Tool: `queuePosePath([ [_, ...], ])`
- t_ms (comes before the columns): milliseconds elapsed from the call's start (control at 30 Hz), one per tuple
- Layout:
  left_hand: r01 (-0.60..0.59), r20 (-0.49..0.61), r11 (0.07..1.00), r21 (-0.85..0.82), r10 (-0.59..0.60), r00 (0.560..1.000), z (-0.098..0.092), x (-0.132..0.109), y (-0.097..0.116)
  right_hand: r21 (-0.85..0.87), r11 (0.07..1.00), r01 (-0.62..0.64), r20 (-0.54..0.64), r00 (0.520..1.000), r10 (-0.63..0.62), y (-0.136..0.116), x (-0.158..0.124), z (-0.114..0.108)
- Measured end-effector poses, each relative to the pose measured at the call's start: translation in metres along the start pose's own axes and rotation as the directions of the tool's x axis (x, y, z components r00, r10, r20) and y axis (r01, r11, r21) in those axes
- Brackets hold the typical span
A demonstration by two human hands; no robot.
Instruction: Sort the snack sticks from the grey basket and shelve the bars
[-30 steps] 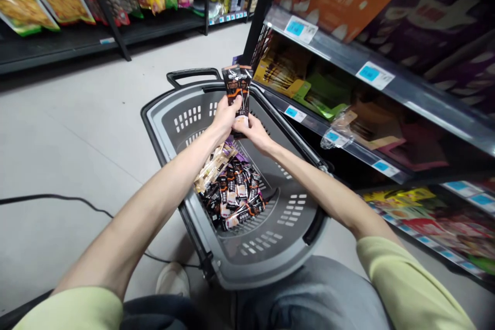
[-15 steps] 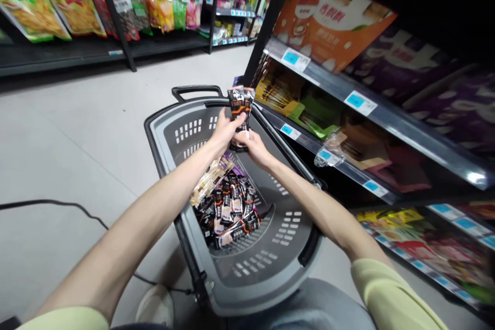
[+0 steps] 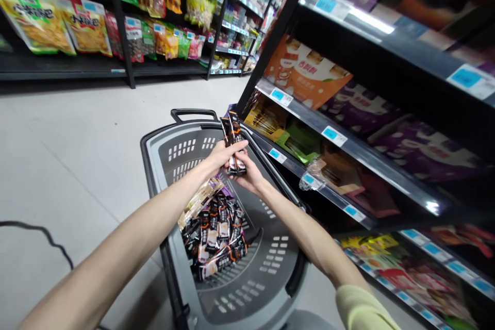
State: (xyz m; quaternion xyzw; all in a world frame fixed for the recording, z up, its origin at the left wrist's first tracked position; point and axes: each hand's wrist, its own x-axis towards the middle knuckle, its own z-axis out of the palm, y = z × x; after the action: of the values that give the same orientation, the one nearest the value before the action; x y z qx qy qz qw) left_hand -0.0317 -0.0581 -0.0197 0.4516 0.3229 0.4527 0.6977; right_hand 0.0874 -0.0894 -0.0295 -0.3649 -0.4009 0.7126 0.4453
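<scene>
Over the far end of a grey shopping basket (image 3: 247, 289), both hands grip a small bunch of black and orange stick sachets (image 3: 232, 136). My left hand (image 3: 223, 154) closes on them from the left, its thumb lying across the front. From the right and below, my right hand (image 3: 247, 171) wraps round their lower ends. How many sachets there are I cannot tell. Below, inside the basket, lies a pile of similar black sachets (image 3: 216, 232), with gold sachets (image 3: 201, 201) along its left side and a bit of purple wrapping (image 3: 225, 189) behind.
Tilted in view, a shelf rack (image 3: 332, 136) stands close on the right, with orange boxes (image 3: 305, 72) and opened sachet cartons (image 3: 297, 142). Snack bags (image 3: 38, 20) hang along the far left shelves. A black cable (image 3: 42, 232) runs over the floor at left.
The camera view has tilted up, so more of the upper shelves shows. The held sachets are turned more upright and closer together, and both hands still grip them.
</scene>
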Motion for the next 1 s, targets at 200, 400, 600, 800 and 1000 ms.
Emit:
queuePosePath([
  [200,0.004,-0.047,0.985,0.174,0.004,0.999,0.002,-0.006,0.0,-0.167,0.986,-0.012,0.05,0.999,0.021,0.003,-0.004,-0.001],
  [400,-0.028,-0.032,0.996,0.089,0.031,0.999,0.004,-0.007,0.0,-0.258,0.966,0.023,0.05,0.999,-0.011,0.002,-0.008,0.004],
  [600,-0.168,-0.072,0.98,-0.105,0.161,0.984,0.004,-0.003,0.0,-0.285,0.956,0.068,0.098,0.994,-0.042,-0.001,-0.007,0.008],
  [800,-0.14,-0.17,0.986,-0.094,0.122,0.978,0.007,-0.004,0.001,-0.33,0.94,0.09,0.138,0.989,-0.046,0.004,-0.003,0.002],
  [1000,-0.177,-0.168,0.979,-0.099,0.158,0.973,0.009,-0.005,0.002,-0.469,0.881,0.054,0.022,0.999,-0.049,0.005,-0.001,-0.006],
])
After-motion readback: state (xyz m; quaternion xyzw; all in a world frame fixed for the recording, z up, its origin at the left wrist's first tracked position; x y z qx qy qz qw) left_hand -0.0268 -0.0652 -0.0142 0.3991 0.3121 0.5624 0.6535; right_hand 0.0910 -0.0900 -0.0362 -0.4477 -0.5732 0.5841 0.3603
